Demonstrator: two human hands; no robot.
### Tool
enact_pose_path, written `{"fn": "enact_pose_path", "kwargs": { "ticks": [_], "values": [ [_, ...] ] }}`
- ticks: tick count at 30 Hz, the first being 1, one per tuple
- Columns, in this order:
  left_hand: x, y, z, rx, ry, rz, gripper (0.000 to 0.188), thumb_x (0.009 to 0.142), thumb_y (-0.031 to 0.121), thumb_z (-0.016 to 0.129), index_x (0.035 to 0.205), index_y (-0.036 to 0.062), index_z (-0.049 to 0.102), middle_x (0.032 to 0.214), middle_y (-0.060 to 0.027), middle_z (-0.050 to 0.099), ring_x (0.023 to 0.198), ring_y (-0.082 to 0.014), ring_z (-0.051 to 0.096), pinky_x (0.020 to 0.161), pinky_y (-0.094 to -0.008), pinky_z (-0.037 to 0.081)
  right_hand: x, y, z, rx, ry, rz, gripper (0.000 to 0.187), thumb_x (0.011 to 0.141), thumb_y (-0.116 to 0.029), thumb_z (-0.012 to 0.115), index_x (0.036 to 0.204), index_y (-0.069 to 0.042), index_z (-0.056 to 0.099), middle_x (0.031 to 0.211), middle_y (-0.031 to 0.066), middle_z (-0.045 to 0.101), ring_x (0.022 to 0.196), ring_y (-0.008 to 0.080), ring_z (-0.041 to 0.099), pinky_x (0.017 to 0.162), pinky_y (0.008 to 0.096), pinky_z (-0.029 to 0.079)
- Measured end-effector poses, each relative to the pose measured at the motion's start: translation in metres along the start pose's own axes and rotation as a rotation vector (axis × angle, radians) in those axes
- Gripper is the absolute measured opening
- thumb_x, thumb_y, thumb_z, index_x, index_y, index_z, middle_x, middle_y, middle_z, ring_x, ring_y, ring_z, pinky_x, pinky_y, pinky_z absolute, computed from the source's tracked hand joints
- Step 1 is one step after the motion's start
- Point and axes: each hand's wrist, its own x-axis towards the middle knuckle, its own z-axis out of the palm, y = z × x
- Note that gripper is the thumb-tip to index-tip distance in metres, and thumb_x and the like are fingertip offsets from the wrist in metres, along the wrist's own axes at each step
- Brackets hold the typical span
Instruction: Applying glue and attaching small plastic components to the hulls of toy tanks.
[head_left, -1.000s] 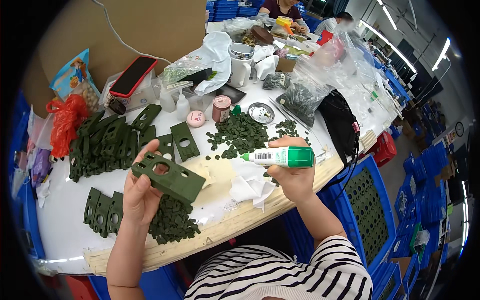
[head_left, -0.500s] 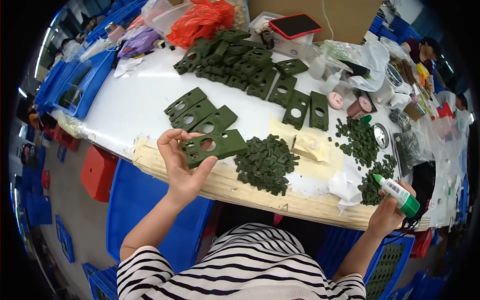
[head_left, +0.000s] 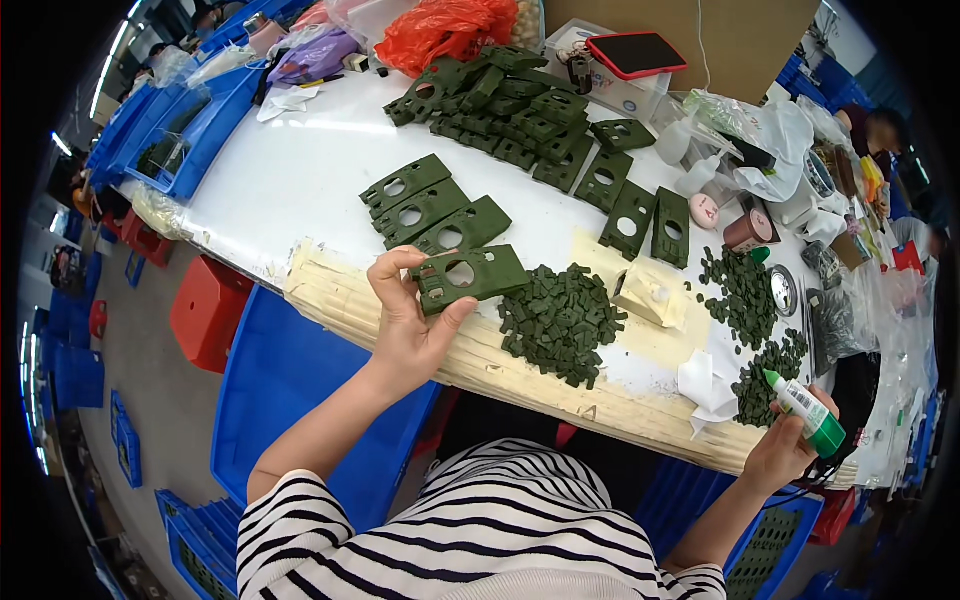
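Note:
Between the thumb and fingers of my left hand (head_left: 415, 320) is a dark green plastic part (head_left: 490, 272), a flat shell with a round hole, held above the table's near edge. Three similar green shells (head_left: 425, 212) lie side by side just beyond it. To its right is a heap of small green pieces (head_left: 562, 325). At the right, my right hand (head_left: 785, 455) grips a white glue bottle with a green cap and base (head_left: 805, 415), its pointed green tip up and to the left. Beside that tip lies another heap of small green pieces (head_left: 768, 375).
A large pile of green shells (head_left: 510, 105) covers the back of the white table (head_left: 300, 180). A pale yellow block (head_left: 650, 292) and crumpled white paper (head_left: 708, 388) sit near the front edge. A red-edged phone (head_left: 636, 55) rests on a box; bags and bottles crowd the right.
The whole view has shifted, so the table's things appear further right. My left hand still holds the green shell and my right hand the glue bottle, with little other change.

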Motion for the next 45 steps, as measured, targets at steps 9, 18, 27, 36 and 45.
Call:
{"fn": "enact_pose_path", "kwargs": {
  "ticks": [9, 18, 27, 36, 45],
  "values": [
    [0.025, -0.023, -0.003, 0.116, -0.063, 0.024, 0.057, 0.085, 0.000, 0.063, 0.124, 0.0115, 0.022, 0.117, -0.0097, 0.028, 0.128, -0.0280, 0.037, 0.098, -0.0366, 0.041, -0.003, 0.000, 0.002, -0.013, -0.032, -0.018, 0.054, 0.083, -0.035, 0.071, 0.115, 0.002, 0.050, 0.110, 0.0103, 0.051, 0.087, 0.0196, 0.059, 0.067, 0.0285, 0.054],
    [0.035, -0.022, 0.000, 0.316, -0.161, 0.119, 0.055, 0.082, 0.000, 0.068, 0.119, 0.0095, 0.028, 0.118, -0.0126, 0.029, 0.126, -0.0293, 0.037, 0.096, -0.0384, 0.043, -0.008, 0.008, -0.001, 0.064, -0.033, 0.043, 0.048, 0.083, -0.027, 0.072, 0.116, 0.001, 0.051, 0.116, 0.0100, 0.051, 0.091, 0.0202, 0.061, 0.068, 0.0278, 0.056],
    [0.046, -0.013, 0.008, 0.508, -0.089, 0.203, 0.056, 0.076, 0.011, 0.073, 0.115, 0.0039, 0.034, 0.103, -0.0169, 0.043, 0.094, -0.0319, 0.046, 0.080, -0.0397, 0.043, -0.013, 0.011, 0.004, 0.041, -0.037, 0.045, 0.048, 0.083, -0.028, 0.072, 0.115, 0.001, 0.051, 0.115, 0.0103, 0.051, 0.091, 0.0206, 0.061, 0.069, 0.0283, 0.056],
    [0.051, -0.001, 0.009, 0.860, -0.092, 0.219, 0.054, 0.070, 0.022, 0.077, 0.110, -0.0003, 0.048, 0.101, -0.0113, 0.054, 0.089, -0.0294, 0.049, 0.078, -0.0384, 0.044, -0.014, 0.008, 0.007, 0.042, -0.039, 0.086, 0.047, 0.082, -0.027, 0.073, 0.113, 0.001, 0.052, 0.113, 0.0104, 0.052, 0.092, 0.0202, 0.061, 0.069, 0.0286, 0.057],
    [0.057, 0.021, 0.008, 0.839, -0.020, 0.405, 0.049, 0.070, 0.022, 0.078, 0.109, 0.0030, 0.056, 0.099, -0.0118, 0.054, 0.093, -0.0287, 0.047, 0.083, -0.0385, 0.039, -0.016, -0.005, 0.010, 0.077, -0.028, 0.171, 0.049, 0.079, -0.024, 0.077, 0.112, 0.003, 0.053, 0.107, 0.0083, 0.052, 0.090, 0.0166, 0.059, 0.073, 0.0278, 0.054]
  ]
}}
